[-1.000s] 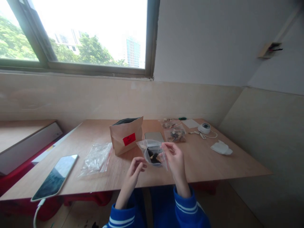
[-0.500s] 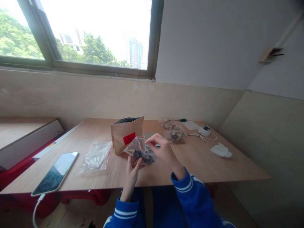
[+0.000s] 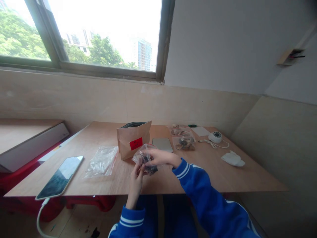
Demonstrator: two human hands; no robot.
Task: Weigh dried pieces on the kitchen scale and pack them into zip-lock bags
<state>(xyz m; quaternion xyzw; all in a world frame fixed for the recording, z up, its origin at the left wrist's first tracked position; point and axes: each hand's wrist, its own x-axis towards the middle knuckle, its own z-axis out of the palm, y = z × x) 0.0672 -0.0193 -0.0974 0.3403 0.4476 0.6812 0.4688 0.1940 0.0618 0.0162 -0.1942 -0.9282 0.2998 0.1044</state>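
- Pinching a small zip bag (image 3: 144, 158), the left hand (image 3: 135, 180) holds it from below while the right hand (image 3: 162, 157) reaches over it, both just above the table (image 3: 210, 177).
- Left fingers (image 3: 139, 170) are bunched and clenched on the plastic. Right fingers (image 3: 155, 152) lie across the bag's top, but how tightly they grip cannot be told from here.
- Dark lumps (image 3: 150, 170) sit in the bag's lower corner, just under the fingers.
- From where I stand, the step in hand looks like working the bag between the fingers. What it seems to call for next is a steady hold on that bag.
- Left of the fingers lies a clear bag (image 3: 101, 162), with a phone (image 3: 59, 177) further out, its cable (image 3: 41, 215) trailing off the table edge.
- Just beyond the fingers stand a kraft pouch (image 3: 131, 142) with a red label (image 3: 136, 143), and a pale slab (image 3: 162, 144) lying flat.
- Further beyond, to the right, are two parts bags (image 3: 183, 143), a green-handled screwdriver (image 3: 192, 125), a dome camera (image 3: 215, 137) and a crumpled tissue (image 3: 232, 158).
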